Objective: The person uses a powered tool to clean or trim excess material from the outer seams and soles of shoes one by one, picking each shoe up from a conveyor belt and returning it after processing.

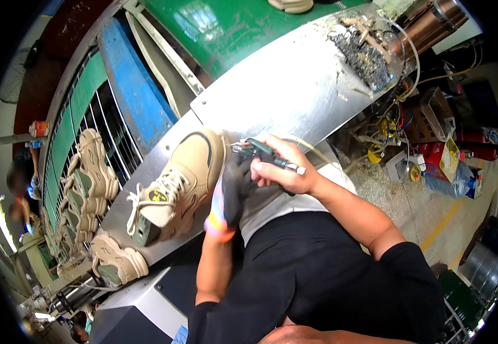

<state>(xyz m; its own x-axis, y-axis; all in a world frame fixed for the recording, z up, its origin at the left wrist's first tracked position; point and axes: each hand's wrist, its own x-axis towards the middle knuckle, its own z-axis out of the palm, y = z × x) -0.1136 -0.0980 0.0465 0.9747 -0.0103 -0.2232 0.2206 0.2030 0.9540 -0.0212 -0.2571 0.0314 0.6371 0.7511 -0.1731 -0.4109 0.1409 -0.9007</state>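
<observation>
A tan shoe (183, 180) is propped heel-up against the metal bench (295, 86), steadied at the heel by the gloved left hand (232, 192) so it cannot slide. A small green tool (263, 153) is clenched in the right hand (283, 169), its tip aimed at the heel. More shoes (91, 172) are carried on the rack alongside.

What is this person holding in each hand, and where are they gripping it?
The right hand grips a dark green hand tool around its handle. The gloved left hand steadies the tan sneaker at its heel end; the exact grip is hidden.
</observation>
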